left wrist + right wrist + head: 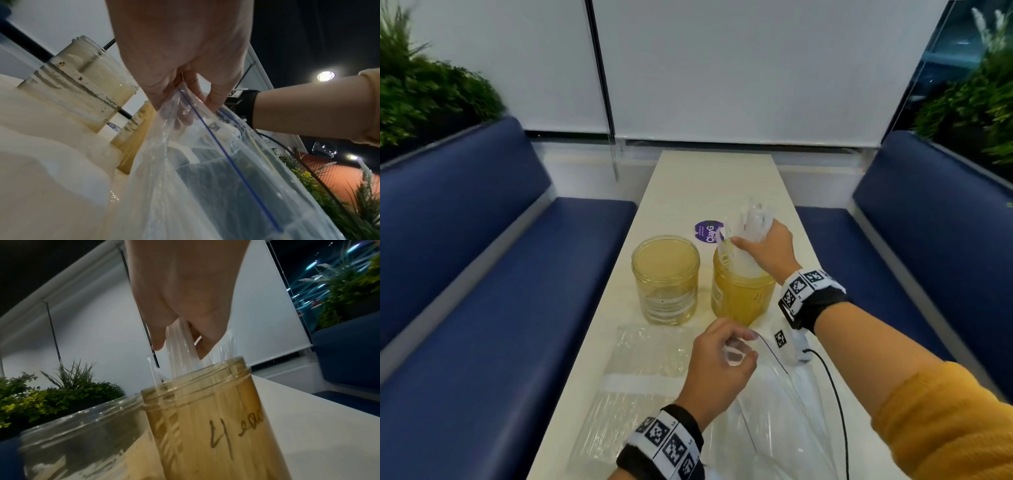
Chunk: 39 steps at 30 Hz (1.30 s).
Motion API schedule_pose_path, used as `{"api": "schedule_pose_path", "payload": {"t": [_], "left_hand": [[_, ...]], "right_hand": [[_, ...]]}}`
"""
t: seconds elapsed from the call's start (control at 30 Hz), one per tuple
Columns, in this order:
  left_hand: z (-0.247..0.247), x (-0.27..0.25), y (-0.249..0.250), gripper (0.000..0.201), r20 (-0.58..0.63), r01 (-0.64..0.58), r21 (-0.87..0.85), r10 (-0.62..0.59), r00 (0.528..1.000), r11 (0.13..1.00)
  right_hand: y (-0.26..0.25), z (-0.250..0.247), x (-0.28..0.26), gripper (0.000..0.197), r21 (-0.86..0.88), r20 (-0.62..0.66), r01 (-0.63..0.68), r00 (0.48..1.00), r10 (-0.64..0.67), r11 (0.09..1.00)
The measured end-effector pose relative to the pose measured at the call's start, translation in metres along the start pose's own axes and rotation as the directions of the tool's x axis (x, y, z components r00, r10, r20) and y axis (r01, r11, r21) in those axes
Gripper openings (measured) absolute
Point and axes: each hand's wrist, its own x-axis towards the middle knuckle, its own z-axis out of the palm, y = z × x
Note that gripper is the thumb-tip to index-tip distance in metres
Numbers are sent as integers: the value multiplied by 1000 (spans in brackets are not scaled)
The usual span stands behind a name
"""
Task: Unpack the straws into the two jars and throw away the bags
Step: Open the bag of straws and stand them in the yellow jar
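Right hand (774,247) grips a bundle of clear straws (748,226), lower ends already inside the right jar (741,294) at frame centre. Left hand (717,368) pinches the mouth of the opened bag (784,411), lower right. Left jar (665,279) holds no straws; a second bag (640,370) lies flat, lower centre. Risk: stray straws at the bundle's left edge could catch the rim and spill, or tip the jar.

Clear plastic straws (751,222) between the right hand's fingers (743,244) look whitish above the amber-tinted round plastic jar (741,294), which bears black handwriting. The clear zip bag (784,407) pinched in the left hand's fingers (739,337) carries a thin blue seal line. The desk (709,178) is cream.
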Motion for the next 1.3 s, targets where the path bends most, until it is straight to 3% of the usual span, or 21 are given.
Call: {"api": "schedule_pose_path", "payload": {"t": [0.1, 0.17, 0.23, 0.3, 0.33, 0.4, 0.53, 0.6, 0.67, 0.7, 0.8, 0.87, 0.9, 0.97, 1.03, 1.17, 1.3], "left_hand": [[1, 2, 0, 18, 16, -30, 34, 29, 999, 999], [2, 1, 0, 16, 31, -49, 52, 48, 998, 997], [3, -2, 0, 15, 43, -65, 79, 62, 997, 995], [3, -7, 0, 16, 39, -88, 114, 84, 996, 990], [3, -9, 0, 16, 39, -96, 126, 92, 995, 987], [1, -13, 1, 17, 41, -102, 130, 97, 994, 986], [-2, -16, 1, 20, 40, -90, 134, 85, 996, 987], [-2, -19, 2, 23, 45, -85, 139, 79, 996, 987], [-2, -22, 4, 27, 54, -85, 141, 78, 995, 986], [-2, -24, 5, 26, 60, -84, 146, 76, 995, 986], [-3, -27, 4, 18, 69, -77, 149, 67, 995, 986], [-4, -29, 1, 16, 77, -70, 151, 59, 995, 986], [-5, -29, 1, 16, 83, -74, 156, 62, 995, 985], [-5, -30, 0, 18, 94, -91, 175, 75, 993, 980], [-6, -28, 2, 22, 109, -82, 191, 62, 992, 978], [-7, -20, 5, 32, 176, -85, 274, 37, 984, 958], [-3, -5, 22, 39, 282, -195, 488, 58, 958, 851]], "right_hand": [[-6, -10, 10, 88, 18, -69, 138, 988, -136, 990], [-6, -15, 16, 92, 65, -64, 172, 984, -168, 983], [-3, -17, 17, 85, 16, -45, 209, 977, -208, 978], [1, -16, 17, 66, -151, 32, 234, 972, -231, 960], [3, -16, 15, 55, -252, 99, 230, 972, -211, 940], [5, -15, 14, 53, -383, 199, 226, 967, -159, 896], [1, -14, 15, 51, -400, 67, 331, 941, -333, 855], [1, -10, 17, 53, -449, 225, 390, 920, -321, 804], [1, -7, 17, 48, -533, 443, 445, 871, -210, 720], [0, -6, 16, 45, -547, 459, 445, 868, -191, 708], [-9, -7, 20, 46, -542, 228, 422, 906, -357, 727], [-16, -4, 23, 52, -562, 238, 473, 878, -415, 679], [-17, -1, 25, 55, -553, 327, 506, 863, -386, 662], [-21, 5, 25, 52, -568, 543, 536, 814, -205, 625], [-24, 6, 21, 46, -610, 612, 539, 786, -87, 581], [-41, -20, 12, 49, -546, 393, 468, 876, -280, 695], [-70, -62, -8, 35, -523, 186, 351, 936, -297, 777]]}}
